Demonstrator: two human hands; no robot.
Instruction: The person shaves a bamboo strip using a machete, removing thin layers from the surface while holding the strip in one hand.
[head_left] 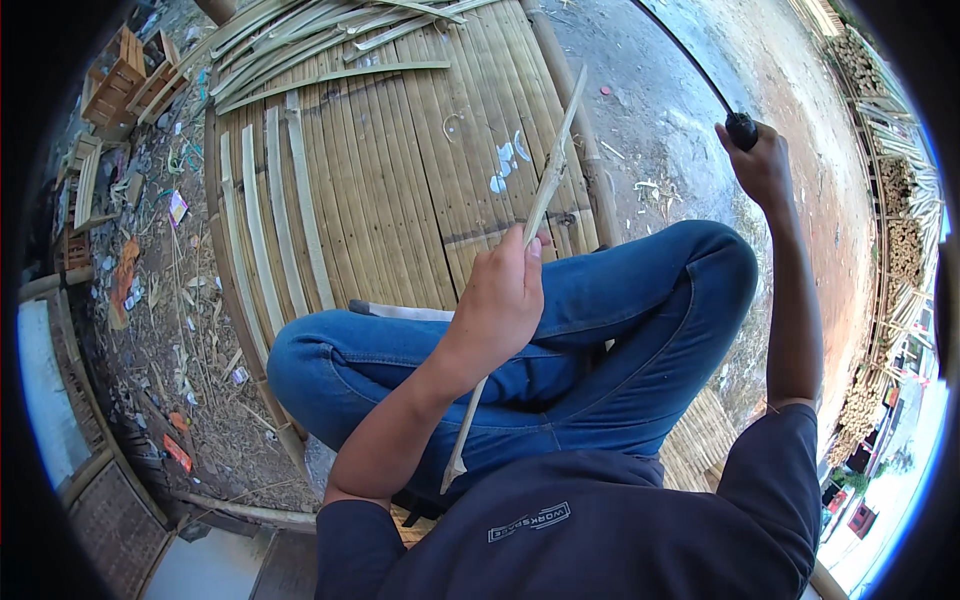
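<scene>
My left hand is closed around a split bamboo strip, held at a slant over my crossed legs. Its upper end rises past the hand above the slatted platform; the lower end reaches down toward my shirt. Out to the right, my right hand is raised and wrapped round the black handle of a machete. The long, thin, dark blade points up and left to the top edge, seen nearly edge-on. Blade and strip are apart.
I sit cross-legged on a bamboo-slat platform. Several split strips lie at its left side, with a pile of strips beyond. Wooden crates stand far left above littered ground. Bundled bamboo lines the far right.
</scene>
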